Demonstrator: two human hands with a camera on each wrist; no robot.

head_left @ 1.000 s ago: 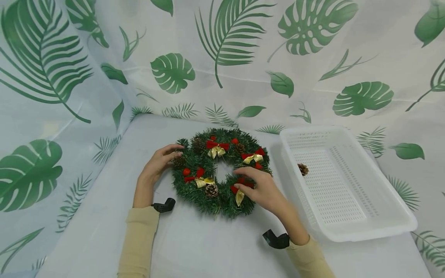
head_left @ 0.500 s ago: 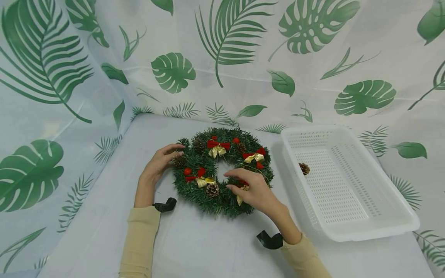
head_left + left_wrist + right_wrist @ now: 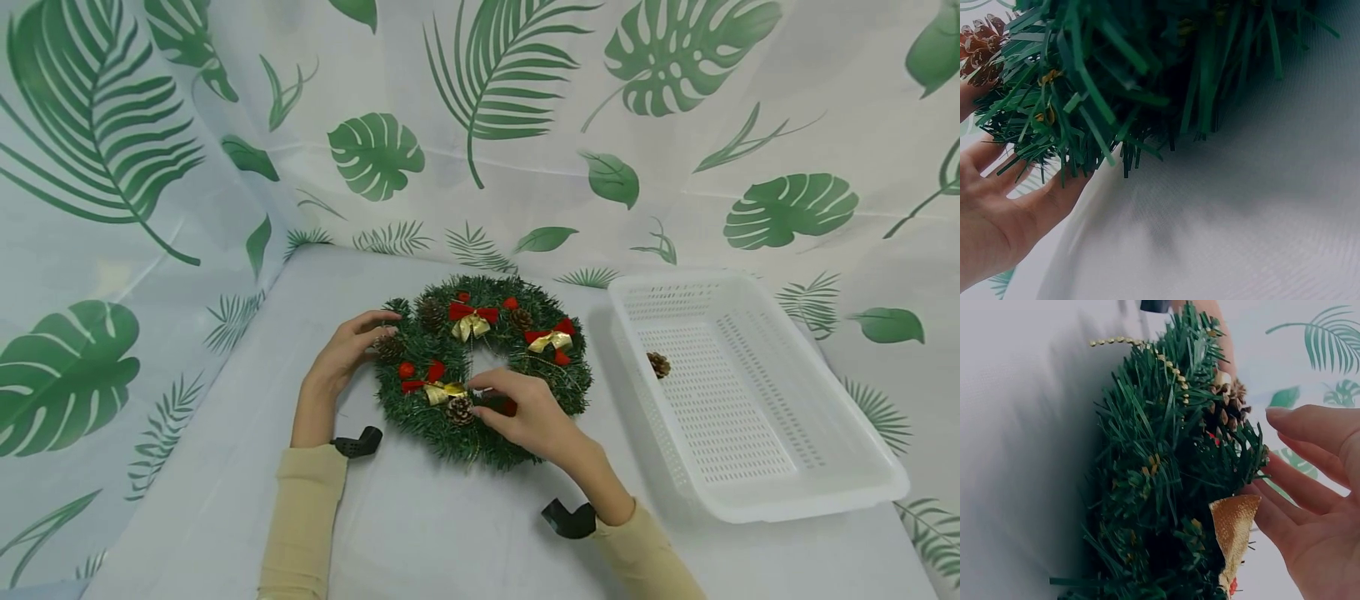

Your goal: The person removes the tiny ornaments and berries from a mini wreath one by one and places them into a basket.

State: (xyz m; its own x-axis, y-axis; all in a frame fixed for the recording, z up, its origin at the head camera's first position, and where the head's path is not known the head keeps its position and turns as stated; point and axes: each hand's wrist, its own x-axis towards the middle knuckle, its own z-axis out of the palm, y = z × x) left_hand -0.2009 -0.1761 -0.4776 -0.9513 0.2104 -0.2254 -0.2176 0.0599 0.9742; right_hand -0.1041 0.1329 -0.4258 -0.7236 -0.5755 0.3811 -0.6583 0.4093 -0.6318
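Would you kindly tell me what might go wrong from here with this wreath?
The right hand is very near the front pinecone and a gold bow, so it might knock either askew. The left hand is only at the left edge, so the wreath could turn if pushed. A bead string sticks out and might snag.

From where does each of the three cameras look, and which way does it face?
Head: on the head, facing forward and down at the wreath, basket and leaf-print backdrop; left hand, right hand and sleeves show.
Left wrist: on that wrist, facing the wreath's edge closely; part of the left hand shows.
Right wrist: on that wrist, facing the wreath's side and a gold ribbon; part of the right hand shows, with some of the other arm behind.
Shared by head and left wrist: the pine cone beside the left hand.
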